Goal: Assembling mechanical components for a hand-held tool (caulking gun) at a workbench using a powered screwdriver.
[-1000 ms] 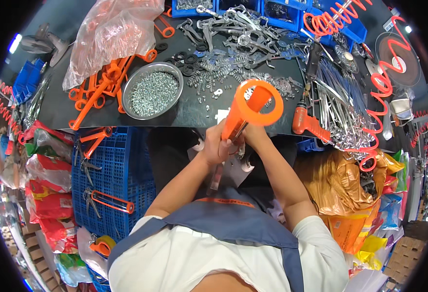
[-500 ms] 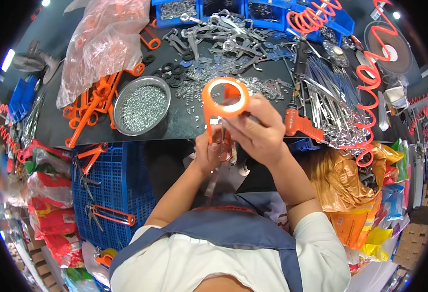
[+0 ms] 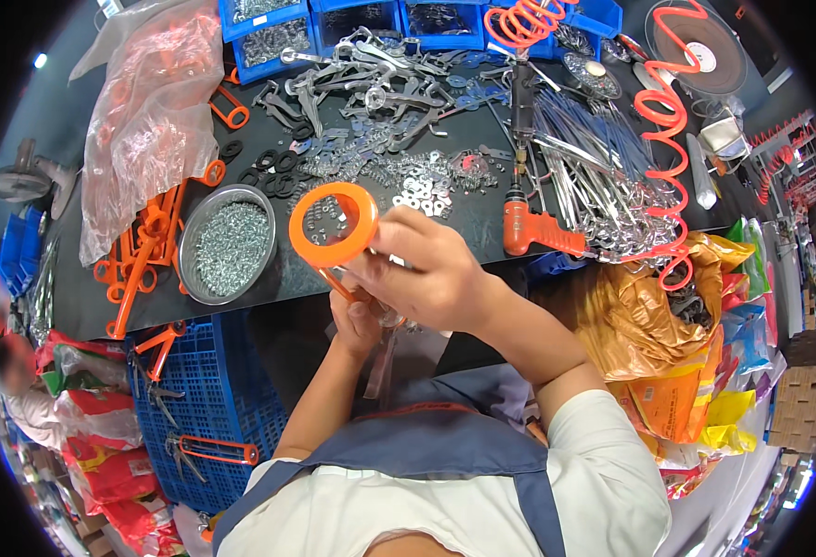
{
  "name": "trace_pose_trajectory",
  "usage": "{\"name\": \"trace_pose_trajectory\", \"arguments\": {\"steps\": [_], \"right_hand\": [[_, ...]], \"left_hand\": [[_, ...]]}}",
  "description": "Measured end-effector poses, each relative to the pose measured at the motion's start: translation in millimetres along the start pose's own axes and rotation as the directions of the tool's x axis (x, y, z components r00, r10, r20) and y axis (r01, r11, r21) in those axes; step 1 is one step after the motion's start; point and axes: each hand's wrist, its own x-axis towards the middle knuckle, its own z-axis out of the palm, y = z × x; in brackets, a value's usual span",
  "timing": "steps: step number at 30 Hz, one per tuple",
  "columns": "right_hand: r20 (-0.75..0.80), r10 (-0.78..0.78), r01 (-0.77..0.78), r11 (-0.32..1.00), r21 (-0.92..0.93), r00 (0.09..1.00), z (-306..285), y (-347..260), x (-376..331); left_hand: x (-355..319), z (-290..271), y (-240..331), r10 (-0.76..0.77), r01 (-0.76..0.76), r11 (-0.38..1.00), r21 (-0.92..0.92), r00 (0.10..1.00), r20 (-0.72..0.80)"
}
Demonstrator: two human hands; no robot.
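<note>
Right hand [image 3: 427,269]: palm side turned inward, thumb and fingers bent nearly together on the lower right edge of the ring end of an orange caulking-gun frame [image 3: 336,252]. Left hand [image 3: 359,325]: lower, fingers curled around the shaft of the same frame; its grip is partly hidden. Frame is in the air in front of the body, just over the near edge of the table [image 3: 482,212], ring tilted up toward the camera. Metal parts at the left hand are too covered to identify.

Just beyond the ring: pale flat washers [image 3: 422,192], loose small springs [image 3: 343,167] and black rubber rings [image 3: 284,161]. Left of the ring: round metal bowl [image 3: 206,295], well filled with small silvery fasteners [image 3: 232,237]. Further left, more orange frames [image 3: 153,227] lie partly under a clear plastic bag [image 3: 153,121].

Behind: heap of metal trigger levers [image 3: 375,79], then blue bins [image 3: 445,42]. To the right: orange-and-black power driver [image 3: 538,232], a sheaf of metal rods [image 3: 584,167], red coiled hose [image 3: 663,121]. Below table level: blue plastic crate [image 3: 181,399] on the left, gold-coloured sack [image 3: 631,316] on the right.
</note>
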Motion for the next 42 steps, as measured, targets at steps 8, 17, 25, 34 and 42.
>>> {"name": "trace_pose_trajectory", "arguments": {"steps": [8, 17, 25, 34, 42], "right_hand": [[-0.054, 0.156, -0.158, 0.986, -0.044, 0.986, -69, 54, -4], [0.16, 0.974, -0.933, 0.098, 0.347, 0.162, -111, 307, -106], [-0.505, 0.724, -0.768, 0.617, 0.171, 0.47, -87, 283, -106], [-0.562, 0.517, -0.541, 0.829, 0.142, 0.646, -76, 257, -127], [-0.412, 0.623, -0.515, 0.782, 0.351, 0.665, -67, 242, -100]], "left_hand": [[4, 24, 18, -0.261, 0.161, 0.881, -0.444, 0.95, -0.173], [4, 25, 18, -0.293, 0.201, 0.86, -0.469, 0.947, -0.13], [5, 24, 14, -0.26, 0.169, 0.862, -0.478, 0.957, -0.131], [10, 28, 14, -0.251, 0.174, 0.911, -0.375, 0.953, -0.168], [3, 26, 15, -0.306, 0.203, 0.863, -0.463, 0.939, -0.159]]}}
